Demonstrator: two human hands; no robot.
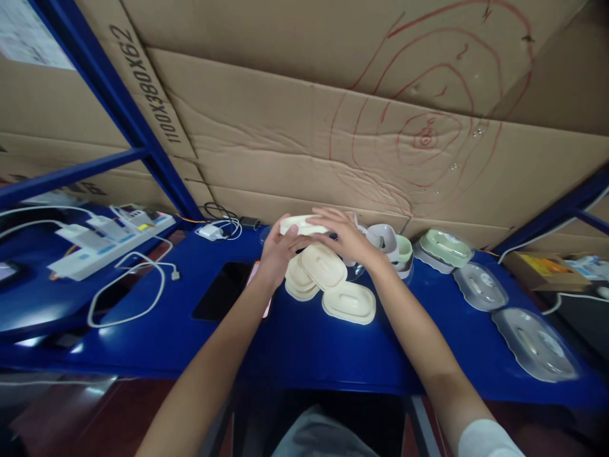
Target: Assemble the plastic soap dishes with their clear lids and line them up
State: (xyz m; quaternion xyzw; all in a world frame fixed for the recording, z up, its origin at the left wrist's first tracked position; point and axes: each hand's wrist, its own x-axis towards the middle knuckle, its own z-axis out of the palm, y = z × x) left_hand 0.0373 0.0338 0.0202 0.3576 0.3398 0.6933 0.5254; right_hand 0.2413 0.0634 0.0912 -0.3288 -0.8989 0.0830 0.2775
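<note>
Above the blue table, my left hand (pixel 277 254) and my right hand (pixel 346 236) are closed around a cream plastic lid (pixel 299 223), one at each end, with the left thumb on its near side. Part of the lid is hidden by the right hand's fingers. Just below lie several more cream oval lids with a recess in the middle: a small overlapping pile (pixel 324 266) and a single lid (pixel 349 303) nearer the front edge.
Small lilac and green containers (pixel 383 241) stand behind my right hand. Lidded clear-topped boxes (pixel 535 343) line the right side. A dark phone or tablet (pixel 222 292), a white power strip (pixel 111 247) and loose cables are at left. Cardboard (pixel 266 120) walls the back.
</note>
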